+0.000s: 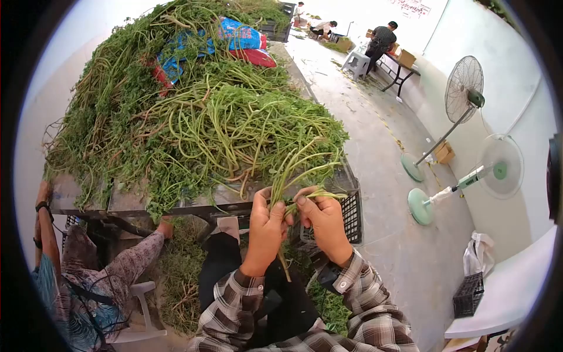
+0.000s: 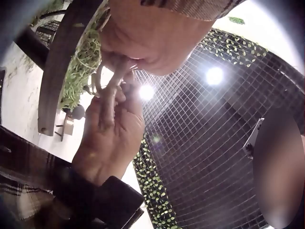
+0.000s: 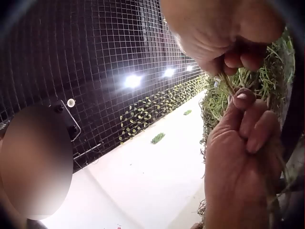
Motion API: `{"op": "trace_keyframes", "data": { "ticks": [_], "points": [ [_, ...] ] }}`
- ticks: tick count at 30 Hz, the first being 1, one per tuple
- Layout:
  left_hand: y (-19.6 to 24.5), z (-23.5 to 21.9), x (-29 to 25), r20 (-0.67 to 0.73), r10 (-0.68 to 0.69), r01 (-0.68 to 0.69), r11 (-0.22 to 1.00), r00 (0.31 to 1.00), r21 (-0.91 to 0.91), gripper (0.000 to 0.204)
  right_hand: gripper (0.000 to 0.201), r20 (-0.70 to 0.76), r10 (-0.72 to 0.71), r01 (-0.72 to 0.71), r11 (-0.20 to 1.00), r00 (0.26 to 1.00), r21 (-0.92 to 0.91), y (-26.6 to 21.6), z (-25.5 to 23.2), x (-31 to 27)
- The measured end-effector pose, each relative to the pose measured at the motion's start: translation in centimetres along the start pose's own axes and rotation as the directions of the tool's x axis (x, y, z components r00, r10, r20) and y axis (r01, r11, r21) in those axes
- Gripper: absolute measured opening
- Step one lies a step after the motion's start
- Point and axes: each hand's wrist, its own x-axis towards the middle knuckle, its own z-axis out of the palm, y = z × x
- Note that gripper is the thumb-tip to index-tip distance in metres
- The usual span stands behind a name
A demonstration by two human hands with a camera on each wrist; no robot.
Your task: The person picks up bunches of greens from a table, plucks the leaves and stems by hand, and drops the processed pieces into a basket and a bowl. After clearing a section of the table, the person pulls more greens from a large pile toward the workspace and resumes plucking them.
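Note:
My left hand (image 1: 267, 229) grips a green leafy plant stem (image 1: 286, 170) in front of the table's near edge. Below the fist its pale stem end (image 1: 284, 265) points downward. Close beside it, my right hand (image 1: 327, 226) pinches a side shoot (image 1: 328, 194) of this plant between thumb and fingers. In the left wrist view, the thick stem (image 2: 109, 102) runs between the two hands. The right wrist view shows my left thumb and fingers (image 3: 248, 112) closed around a stem, just below my right hand (image 3: 224, 33).
A big heap of leafy stems (image 1: 223, 129) covers the table, with a blue and red sack (image 1: 240, 36) on it. A black crate (image 1: 350, 217) stands under the table's corner. Another person (image 1: 76, 287) sits at left. Fans (image 1: 464, 94) stand at right.

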Motion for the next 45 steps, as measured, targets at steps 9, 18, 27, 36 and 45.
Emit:
{"op": "trace_keyframes", "data": {
  "ticks": [9,18,27,36,45],
  "points": [
    [0.0,0.2,-0.2,-0.003,0.066,-0.065,0.994,0.998,0.09,0.029,0.015,-0.179,-0.01,0.055,0.966,0.984,0.251,-2.0,-1.4,0.5],
    [1.1,-1.0,-0.2,-0.1,0.161,-0.152,0.984,0.982,0.089,0.026,0.016,-0.36,-0.11,0.242,0.906,0.927,0.346,-4.5,-7.0,1.8],
    [-0.6,0.0,-0.2,-0.034,0.445,-0.361,0.767,0.895,0.53,0.025,0.032,0.211,-0.383,0.429,0.685,0.899,-0.589,-6.4,1.5,-0.7],
    [-0.2,-0.4,-0.7,0.009,0.419,-0.331,0.703,0.908,0.63,0.027,0.014,0.297,-0.677,0.589,0.25,0.674,-0.769,-3.4,0.5,3.7],
    [1.2,-1.2,-0.4,-0.097,0.298,-0.274,0.939,0.95,0.209,0.028,0.01,-0.163,-0.265,0.101,0.759,0.95,-0.644,-4.3,-3.3,0.0]
  ]
}}
